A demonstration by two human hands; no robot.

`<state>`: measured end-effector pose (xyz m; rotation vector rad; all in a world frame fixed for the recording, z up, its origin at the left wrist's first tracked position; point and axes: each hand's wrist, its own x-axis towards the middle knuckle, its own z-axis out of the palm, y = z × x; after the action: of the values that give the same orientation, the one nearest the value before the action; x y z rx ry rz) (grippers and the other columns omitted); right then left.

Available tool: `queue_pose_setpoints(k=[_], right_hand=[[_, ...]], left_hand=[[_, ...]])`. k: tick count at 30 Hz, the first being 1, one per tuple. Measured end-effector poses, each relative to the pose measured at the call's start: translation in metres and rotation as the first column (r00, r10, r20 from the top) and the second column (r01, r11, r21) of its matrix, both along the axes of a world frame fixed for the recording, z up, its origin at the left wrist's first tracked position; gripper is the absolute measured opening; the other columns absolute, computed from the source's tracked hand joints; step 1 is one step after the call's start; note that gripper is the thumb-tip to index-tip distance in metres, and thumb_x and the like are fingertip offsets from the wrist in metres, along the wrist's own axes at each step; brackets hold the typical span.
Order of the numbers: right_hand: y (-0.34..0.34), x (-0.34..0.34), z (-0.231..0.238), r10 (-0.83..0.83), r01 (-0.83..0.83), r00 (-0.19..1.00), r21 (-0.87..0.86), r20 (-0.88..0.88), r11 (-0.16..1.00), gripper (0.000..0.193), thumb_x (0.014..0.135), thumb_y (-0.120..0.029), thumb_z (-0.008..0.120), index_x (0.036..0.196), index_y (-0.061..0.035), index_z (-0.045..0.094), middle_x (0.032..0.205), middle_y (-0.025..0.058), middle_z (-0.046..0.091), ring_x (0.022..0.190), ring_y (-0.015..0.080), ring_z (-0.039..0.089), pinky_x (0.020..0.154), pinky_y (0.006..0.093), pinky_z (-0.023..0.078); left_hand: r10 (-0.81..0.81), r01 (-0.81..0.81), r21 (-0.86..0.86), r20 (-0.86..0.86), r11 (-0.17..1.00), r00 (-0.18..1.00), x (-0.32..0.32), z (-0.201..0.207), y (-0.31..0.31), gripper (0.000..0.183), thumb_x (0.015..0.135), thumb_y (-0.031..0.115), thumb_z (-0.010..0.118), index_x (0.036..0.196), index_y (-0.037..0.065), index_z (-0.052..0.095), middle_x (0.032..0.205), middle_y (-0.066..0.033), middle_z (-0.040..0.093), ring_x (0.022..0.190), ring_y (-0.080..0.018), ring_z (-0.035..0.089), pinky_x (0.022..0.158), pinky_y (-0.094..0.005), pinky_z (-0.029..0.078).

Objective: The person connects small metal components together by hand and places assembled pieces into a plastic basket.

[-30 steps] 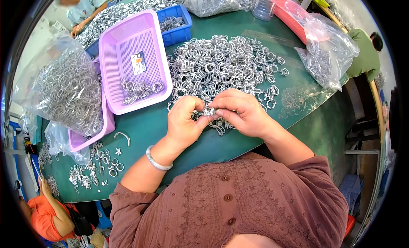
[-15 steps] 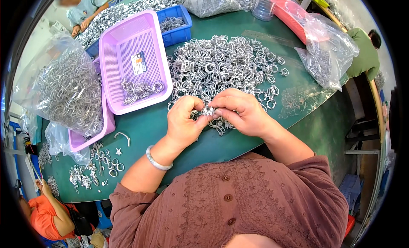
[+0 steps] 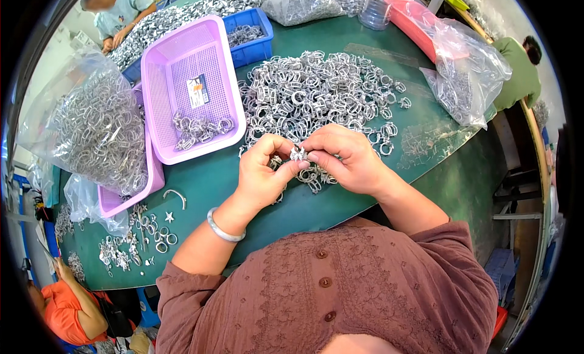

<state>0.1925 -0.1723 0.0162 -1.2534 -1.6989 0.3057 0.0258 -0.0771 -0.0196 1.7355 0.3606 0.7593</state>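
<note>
Green tabletop (image 3: 328, 36) below, your left hand (image 3: 260, 172) and right hand (image 3: 348, 160) together pinch a silvery piece (image 3: 298, 154) mid-frame, the upper-centre heap (image 3: 310, 95) seemingly largely unhandled, the upper-left purple basket (image 3: 182, 59) sparsely filled.

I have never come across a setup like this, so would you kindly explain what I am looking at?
There is no machine here: the left hand and right hand are a person's bare ones. A wide fisheye camera worn on that person's head looks down, so straight edges bend near the rim, and the picture's left is the person's left.

On the green table is a large pile of silvery ring-shaped pieces. Left of it, a purple basket holds a few similar pieces, with a blue bin behind. A clear bag full of pieces stands farther left.

Both hands pinch a small silvery piece; its exact shape is too small to tell.
</note>
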Motion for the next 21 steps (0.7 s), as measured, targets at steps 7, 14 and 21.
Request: queue_pose_setpoints(k=[7,14,21], right_hand=[[-0.0018,-0.0019,0.0031,-0.032,0.033,0.999,-0.008,0.006,0.999,0.018,0.076,-0.005,0.065,0.094,-0.0030,0.062,0.081,0.0083,0.062,0.075,0.0250,0.060,0.065,0.0331,0.047],[0.0006,0.0000,0.0014,-0.014,0.013,0.999,0.040,0.037,0.999,0.018,0.074,-0.004,0.066,0.092,-0.0035,0.063,0.084,0.0083,0.062,0.077,0.0259,0.060,0.068,0.0343,0.048],[0.0016,0.0023,0.0002,-0.066,0.053,0.992,0.115,0.107,0.992,0.018,0.074,-0.004,0.066,0.091,-0.0044,0.063,0.087,0.0083,0.061,0.079,0.0262,0.059,0.067,0.0349,0.047]], left_hand=[[-0.022,0.024,-0.061,0.040,0.998,0.999,-0.0003,0.0031,-0.0014,0.025,0.076,-0.008,0.067,0.093,0.002,0.051,0.093,-0.0055,0.057,0.084,-0.0094,0.055,0.074,-0.0235,0.048],[0.011,-0.009,-0.016,0.094,1.000,0.996,0.0010,0.0006,-0.0013,0.025,0.076,-0.008,0.066,0.090,0.002,0.049,0.092,-0.0059,0.057,0.084,-0.0103,0.055,0.075,-0.0240,0.048],[-0.001,0.002,-0.022,0.080,1.000,0.997,0.0007,0.0058,-0.0029,0.029,0.077,-0.005,0.067,0.101,0.001,0.053,0.095,-0.0057,0.057,0.086,-0.0108,0.055,0.076,-0.0237,0.047]])
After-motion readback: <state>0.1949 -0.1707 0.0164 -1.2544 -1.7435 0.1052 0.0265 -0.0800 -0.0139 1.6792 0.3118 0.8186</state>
